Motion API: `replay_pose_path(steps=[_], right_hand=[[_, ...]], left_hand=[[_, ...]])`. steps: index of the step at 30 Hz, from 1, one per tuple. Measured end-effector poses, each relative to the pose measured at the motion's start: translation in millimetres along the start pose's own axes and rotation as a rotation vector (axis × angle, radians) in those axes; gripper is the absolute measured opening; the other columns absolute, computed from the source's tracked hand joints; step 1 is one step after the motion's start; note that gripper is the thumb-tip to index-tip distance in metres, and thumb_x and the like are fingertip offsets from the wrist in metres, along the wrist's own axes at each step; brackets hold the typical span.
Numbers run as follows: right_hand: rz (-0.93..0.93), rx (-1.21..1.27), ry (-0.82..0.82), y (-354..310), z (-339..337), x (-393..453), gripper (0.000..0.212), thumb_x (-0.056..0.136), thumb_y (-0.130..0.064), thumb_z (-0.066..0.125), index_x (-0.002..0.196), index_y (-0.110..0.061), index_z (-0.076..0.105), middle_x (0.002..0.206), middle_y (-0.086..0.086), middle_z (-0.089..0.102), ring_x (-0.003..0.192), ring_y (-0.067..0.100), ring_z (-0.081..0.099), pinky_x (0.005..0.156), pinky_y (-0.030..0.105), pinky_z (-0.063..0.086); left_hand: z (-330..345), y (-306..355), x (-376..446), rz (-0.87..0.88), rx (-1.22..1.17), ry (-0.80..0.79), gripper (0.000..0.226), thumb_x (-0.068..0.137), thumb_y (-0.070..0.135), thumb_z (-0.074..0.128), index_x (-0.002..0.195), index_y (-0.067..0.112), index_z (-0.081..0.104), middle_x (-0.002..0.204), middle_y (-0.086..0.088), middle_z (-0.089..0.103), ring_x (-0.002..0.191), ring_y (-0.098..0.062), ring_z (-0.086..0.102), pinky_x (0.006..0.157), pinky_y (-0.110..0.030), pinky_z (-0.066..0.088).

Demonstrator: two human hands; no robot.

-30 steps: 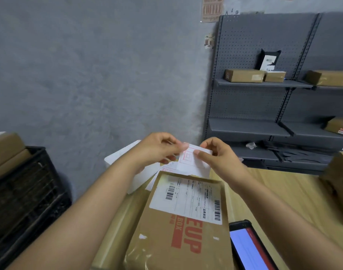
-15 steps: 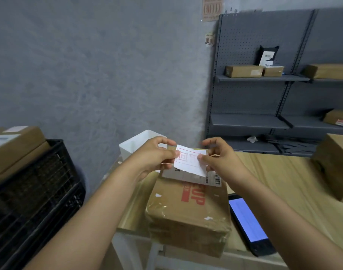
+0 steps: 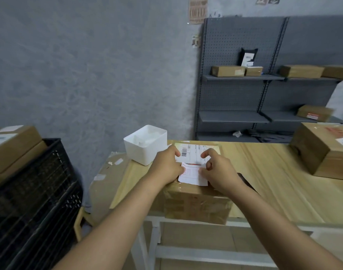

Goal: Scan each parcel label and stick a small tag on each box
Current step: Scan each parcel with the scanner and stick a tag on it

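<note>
While the head view is looking down over both forearms, the left hand (image 3: 166,166) and the right hand (image 3: 218,170) are meeting on top of a brown parcel (image 3: 196,201) that is sitting at the near edge of the wooden tabletop (image 3: 274,182). Between them a small white tag (image 3: 193,175) with red printing is lying on the parcel's top face, just nearer than the white shipping label (image 3: 196,152) with its barcode. The left fingers (image 3: 176,152) are curling down onto the tag's left edge and the label, and the right fingers (image 3: 207,154) are bending over the tag's right edge, thumb and fingertips holding it against the box. A white bin (image 3: 145,147) is standing just left of the parcel. Another box (image 3: 320,152) is resting far right on the tabletop. A black crate (image 3: 30,191) is carrying cartons at the left, and grey shelving (image 3: 244,94) with more parcels is standing against the far wall.
</note>
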State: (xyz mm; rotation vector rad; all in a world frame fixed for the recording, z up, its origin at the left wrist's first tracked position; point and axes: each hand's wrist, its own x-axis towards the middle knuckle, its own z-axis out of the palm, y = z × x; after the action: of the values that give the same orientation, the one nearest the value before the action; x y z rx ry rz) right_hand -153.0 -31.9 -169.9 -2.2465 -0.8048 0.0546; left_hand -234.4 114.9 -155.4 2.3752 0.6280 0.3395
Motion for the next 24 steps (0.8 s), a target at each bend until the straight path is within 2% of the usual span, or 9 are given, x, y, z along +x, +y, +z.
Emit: replay_pose_path(steps=[5, 7, 10, 15, 18, 20, 22, 24], right_hand=[[-0.104, -0.201, 0.043, 1, 1, -9, 0.032, 0.087, -0.012, 0.058, 0.118, -0.017, 0.054, 0.122, 0.003, 0.044, 0.104, 0.021, 0.052, 0.08, 0.03, 0.046], [-0.198, -0.28, 0.071, 2, 2, -14, 0.029, 0.089, -0.02, 0.056, 0.117, -0.019, 0.059, 0.126, 0.0, 0.046, 0.112, 0.021, 0.046, 0.088, 0.031, 0.043], [-0.251, -0.372, 0.001, 4, 3, -19, 0.029, 0.096, -0.032, 0.047, 0.12, -0.026, 0.061, 0.124, -0.004, 0.053, 0.112, 0.019, 0.046, 0.093, 0.032, 0.04], [-0.125, -0.486, 0.062, 11, -10, -21, 0.032, 0.097, -0.026, 0.04, 0.123, -0.027, 0.059, 0.126, -0.003, 0.054, 0.109, 0.019, 0.046, 0.091, 0.032, 0.043], [-0.15, -0.37, -0.005, 4, -5, -25, 0.033, 0.097, -0.034, 0.043, 0.126, -0.028, 0.058, 0.134, -0.004, 0.049, 0.119, 0.018, 0.041, 0.098, 0.03, 0.037], [-0.113, -0.347, -0.064, 3, -2, -28, 0.033, 0.095, -0.036, 0.045, 0.126, -0.033, 0.057, 0.139, -0.004, 0.044, 0.126, 0.02, 0.036, 0.102, 0.033, 0.033], [-0.002, -0.329, -0.021, 12, -6, -31, 0.037, 0.093, -0.033, 0.048, 0.129, -0.032, 0.053, 0.144, -0.001, 0.037, 0.129, 0.024, 0.033, 0.105, 0.038, 0.034], [0.14, -0.237, 0.056, 24, -14, -34, 0.049, 0.091, -0.031, 0.051, 0.138, -0.024, 0.043, 0.146, 0.006, 0.035, 0.127, 0.027, 0.037, 0.104, 0.044, 0.038]], left_hand=[[5, 3, -9, 0.153, 0.289, 0.099, 0.039, 0.079, 0.032, 0.071, 0.114, 0.025, 0.055, 0.113, -0.001, 0.053, 0.097, -0.022, 0.057, 0.069, -0.025, 0.039], [8, 4, -12, 0.195, 0.325, 0.088, 0.032, 0.082, 0.036, 0.066, 0.113, 0.032, 0.059, 0.119, -0.002, 0.047, 0.102, -0.022, 0.055, 0.073, -0.026, 0.042], [11, 2, -18, 0.199, 0.354, 0.023, 0.029, 0.088, 0.042, 0.057, 0.116, 0.037, 0.063, 0.127, -0.003, 0.044, 0.118, -0.023, 0.046, 0.089, -0.033, 0.046], [1, -9, -20, 0.165, 0.426, 0.152, 0.03, 0.092, 0.039, 0.051, 0.119, 0.03, 0.062, 0.12, -0.003, 0.047, 0.113, -0.021, 0.044, 0.084, -0.032, 0.044], [4, -4, -22, 0.224, 0.405, 0.065, 0.036, 0.092, 0.042, 0.05, 0.127, 0.034, 0.057, 0.128, -0.002, 0.045, 0.119, -0.021, 0.041, 0.093, -0.035, 0.043], [6, -3, -24, 0.204, 0.434, 0.003, 0.036, 0.092, 0.04, 0.05, 0.127, 0.034, 0.056, 0.133, -0.002, 0.044, 0.123, -0.023, 0.04, 0.097, -0.038, 0.043], [2, -11, -23, 0.125, 0.41, 0.012, 0.035, 0.094, 0.034, 0.046, 0.128, 0.029, 0.054, 0.131, -0.004, 0.046, 0.119, -0.026, 0.044, 0.094, -0.039, 0.046], [-4, -21, -21, 0.027, 0.325, 0.017, 0.04, 0.095, 0.033, 0.044, 0.133, 0.021, 0.048, 0.129, -0.008, 0.049, 0.113, -0.028, 0.05, 0.087, -0.036, 0.047]])
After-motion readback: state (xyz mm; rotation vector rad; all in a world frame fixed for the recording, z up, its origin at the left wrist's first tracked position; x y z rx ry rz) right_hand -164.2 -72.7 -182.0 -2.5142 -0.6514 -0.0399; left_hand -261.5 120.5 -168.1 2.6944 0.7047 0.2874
